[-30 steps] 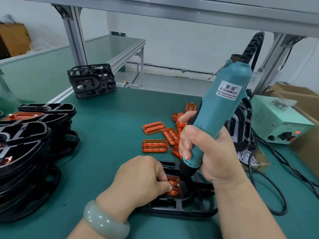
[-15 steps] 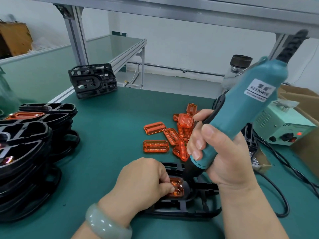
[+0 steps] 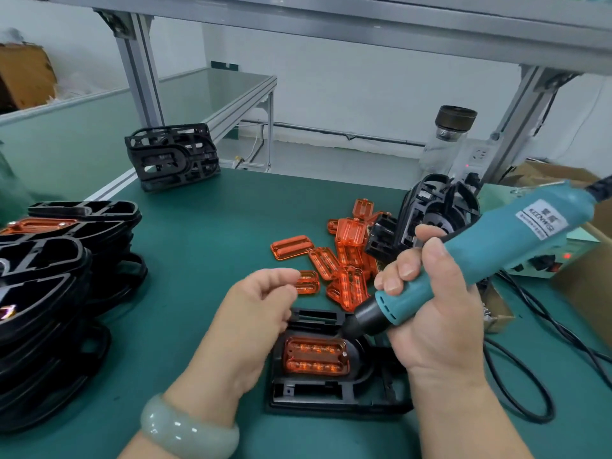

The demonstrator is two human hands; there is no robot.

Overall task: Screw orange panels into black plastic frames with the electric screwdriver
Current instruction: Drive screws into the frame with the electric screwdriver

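Right hand [image 3: 430, 313]: fingers wrapped round the teal electric screwdriver [image 3: 490, 250], body slanted up to the right, black nose at the far right corner of the seated panel, contact not clear; left hand [image 3: 255, 313]: fingers loosely curled, nothing seen in it, hovering over the frame's left edge, pale green bangle [image 3: 185, 429] on the wrist; orange panel [image 3: 314, 359]: lying in the recess of the black frame [image 3: 331, 395], flat on the green bench mat [image 3: 198, 243]; loose orange panels [image 3: 347, 256]: heaped just beyond; stacked black frames [image 3: 49, 293]: far left.
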